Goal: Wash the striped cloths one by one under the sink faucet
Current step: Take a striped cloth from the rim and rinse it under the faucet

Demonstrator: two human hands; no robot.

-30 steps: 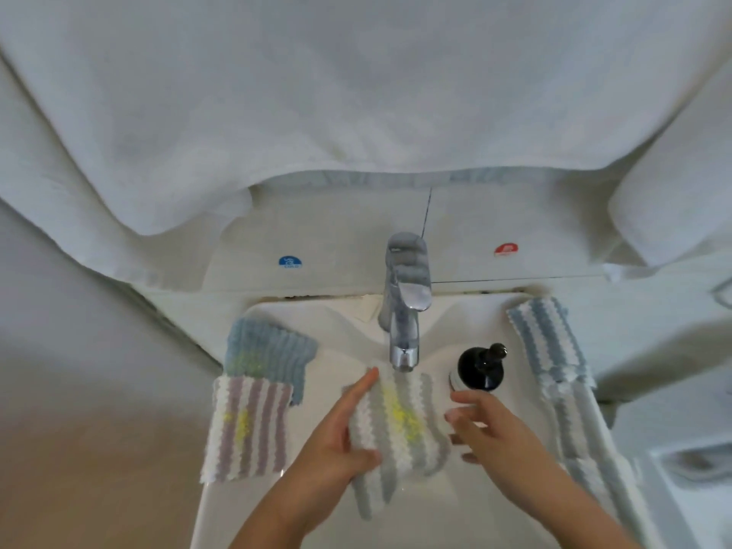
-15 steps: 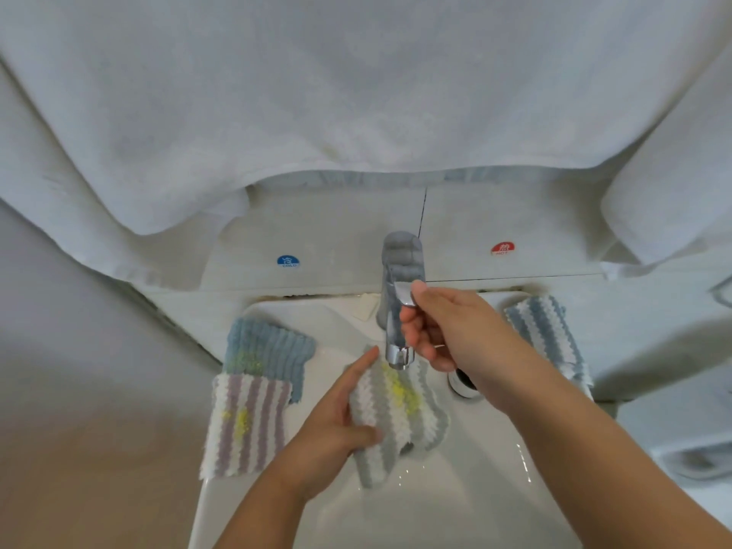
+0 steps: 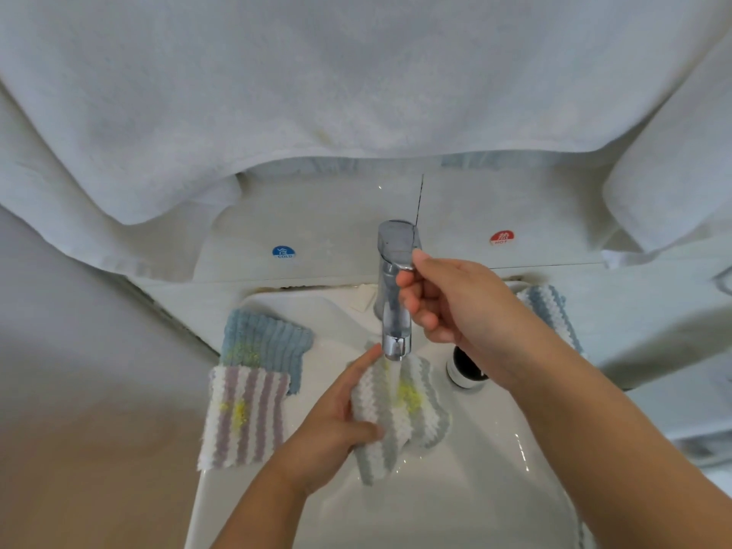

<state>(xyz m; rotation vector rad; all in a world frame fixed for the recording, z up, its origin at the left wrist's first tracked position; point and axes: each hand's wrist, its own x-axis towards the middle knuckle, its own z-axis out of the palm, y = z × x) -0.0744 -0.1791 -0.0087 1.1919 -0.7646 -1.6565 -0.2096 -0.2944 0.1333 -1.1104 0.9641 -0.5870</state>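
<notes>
My left hand (image 3: 336,422) grips a grey-and-white striped cloth (image 3: 400,414) with a yellow stain, holding it in the white sink (image 3: 455,501) right under the spout. Water runs from the chrome faucet (image 3: 394,303) onto the cloth. My right hand (image 3: 455,299) holds the faucet's lever at the top, thumb on it and fingers curled beside the spout. A purple-and-white striped cloth (image 3: 243,418) with yellow stains and a blue cloth (image 3: 265,342) lie on the sink's left rim. A blue-and-white striped cloth (image 3: 548,307) lies on the right rim, mostly hidden by my right arm.
A dark soap pump bottle (image 3: 463,370) stands right of the spout, partly behind my right wrist. White towels (image 3: 356,93) hang over the back wall above the faucet. Cold (image 3: 283,252) and hot (image 3: 501,237) stickers mark the ledge behind.
My right hand left the cloth, rose to the faucet lever and took hold of it. Water now flows onto the cloth. My left hand kept the cloth under the spout.
</notes>
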